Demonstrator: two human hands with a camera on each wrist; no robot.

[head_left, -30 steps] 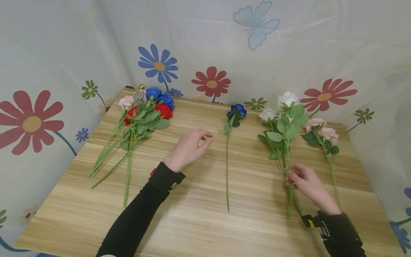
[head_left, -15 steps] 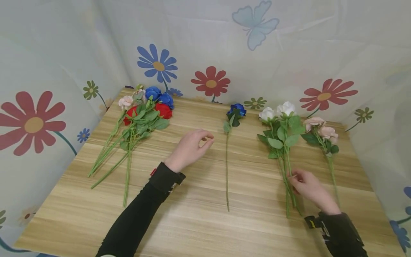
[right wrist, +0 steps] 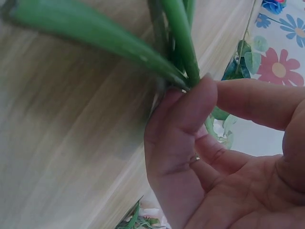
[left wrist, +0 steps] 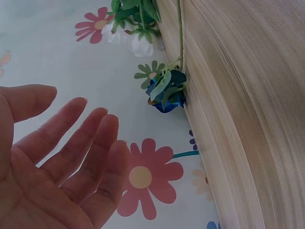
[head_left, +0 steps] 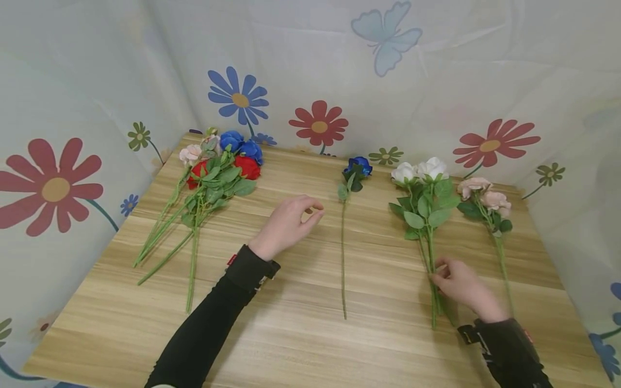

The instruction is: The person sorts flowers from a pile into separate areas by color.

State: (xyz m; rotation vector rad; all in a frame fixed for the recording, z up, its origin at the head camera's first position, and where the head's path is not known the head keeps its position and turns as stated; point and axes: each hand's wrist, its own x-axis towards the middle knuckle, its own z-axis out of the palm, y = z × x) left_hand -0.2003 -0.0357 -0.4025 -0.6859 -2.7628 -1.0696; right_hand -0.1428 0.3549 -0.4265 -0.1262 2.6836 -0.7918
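My right hand [head_left: 463,285] pinches the green stem [right wrist: 183,38] of a white rose [head_left: 433,168] between thumb and forefinger, low over the right side of the table. Another white rose [head_left: 404,172] lies right beside it, their stems close together and crossing near the lower ends. Above the middle of the table my left hand [head_left: 286,223] hovers with loosely bent fingers and holds nothing; the left wrist view shows its bare palm. Nearest to it is a single blue rose [head_left: 358,166], whose long stem lies on the wood.
On the left of the wooden table [head_left: 291,334] lies a group of red roses [head_left: 248,167], blue roses [head_left: 232,141] and pale pink flowers [head_left: 191,154]. Pink roses [head_left: 496,201] lie at the far right. A flower-printed cloth [head_left: 301,54] hangs behind the table.
The right hand has lowered the white rose, so its bloom now sits level with the other white one. Its fingers have shifted along the stems. The left hand has hardly moved.
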